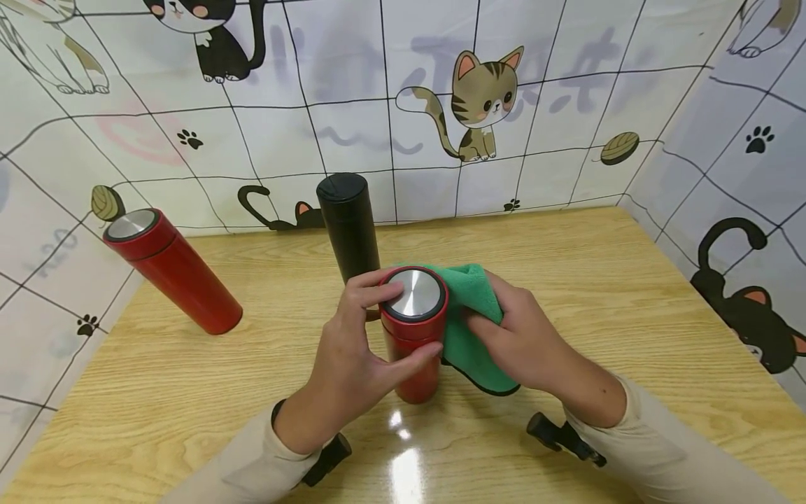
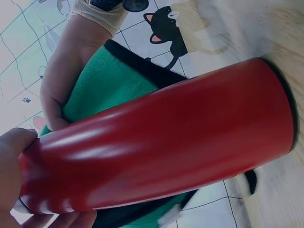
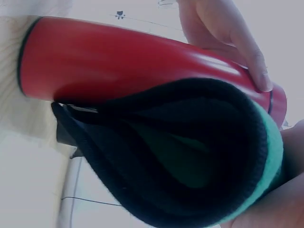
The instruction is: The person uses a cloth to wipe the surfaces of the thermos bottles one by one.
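Note:
A red thermos flask (image 1: 411, 330) with a silver-topped lid stands upright near the middle of the table. My left hand (image 1: 352, 353) grips it near the top, thumb across the front and one finger reaching onto the lid. On its right side, my right hand (image 1: 529, 336) holds a bunched green cloth (image 1: 478, 360) with black edging against the flask. The left wrist view shows the flask's smooth red body (image 2: 171, 142) with the cloth (image 2: 111, 80) behind it. In the right wrist view the cloth (image 3: 271, 147) folds into a loop beside the flask (image 3: 118, 61).
A black flask (image 1: 349, 234) stands just behind the held one, partly hidden by my left hand. Another red flask (image 1: 179, 276) stands upright at the left of the wooden table (image 1: 252, 413). A cat-patterned sheet (image 1: 352, 133) hangs along the back and sides.

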Action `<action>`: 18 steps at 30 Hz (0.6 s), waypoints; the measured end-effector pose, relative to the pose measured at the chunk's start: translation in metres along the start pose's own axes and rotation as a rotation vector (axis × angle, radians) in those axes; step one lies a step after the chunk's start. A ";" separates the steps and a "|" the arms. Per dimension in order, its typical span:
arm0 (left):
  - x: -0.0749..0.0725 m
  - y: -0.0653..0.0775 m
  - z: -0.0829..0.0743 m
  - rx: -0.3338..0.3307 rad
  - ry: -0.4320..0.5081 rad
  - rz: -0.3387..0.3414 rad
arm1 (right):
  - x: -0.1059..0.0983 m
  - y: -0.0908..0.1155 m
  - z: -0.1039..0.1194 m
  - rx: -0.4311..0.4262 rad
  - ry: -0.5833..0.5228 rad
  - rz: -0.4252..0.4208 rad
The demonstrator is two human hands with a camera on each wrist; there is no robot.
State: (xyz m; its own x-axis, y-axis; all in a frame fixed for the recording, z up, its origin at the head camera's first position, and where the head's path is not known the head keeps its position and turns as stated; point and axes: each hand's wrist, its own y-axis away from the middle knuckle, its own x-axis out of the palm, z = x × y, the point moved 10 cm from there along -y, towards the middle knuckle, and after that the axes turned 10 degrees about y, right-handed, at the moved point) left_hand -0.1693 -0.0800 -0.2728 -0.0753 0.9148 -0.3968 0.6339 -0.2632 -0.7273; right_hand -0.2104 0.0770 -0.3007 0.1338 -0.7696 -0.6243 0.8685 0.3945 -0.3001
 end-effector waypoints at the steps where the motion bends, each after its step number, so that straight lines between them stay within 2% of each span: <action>1: 0.001 0.000 0.001 -0.008 0.007 0.005 | -0.003 0.001 0.002 -0.008 0.003 -0.020; 5: 0.002 0.000 0.002 -0.033 0.030 0.021 | -0.008 0.003 0.005 -0.029 -0.021 -0.046; 10: 0.002 -0.001 0.000 -0.019 0.047 0.032 | 0.004 0.000 0.000 -0.026 -0.075 0.029; 14: 0.003 -0.002 -0.002 -0.004 0.053 0.056 | 0.011 -0.001 -0.005 0.003 -0.073 0.077; 18: 0.004 -0.004 -0.003 -0.004 0.050 0.080 | 0.004 0.000 -0.001 -0.012 -0.029 0.027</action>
State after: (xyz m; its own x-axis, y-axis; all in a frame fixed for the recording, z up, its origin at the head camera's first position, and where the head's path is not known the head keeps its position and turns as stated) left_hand -0.1700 -0.0741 -0.2699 0.0145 0.9050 -0.4252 0.6391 -0.3355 -0.6921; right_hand -0.2108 0.0747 -0.3040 0.1706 -0.7728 -0.6113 0.8588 0.4208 -0.2923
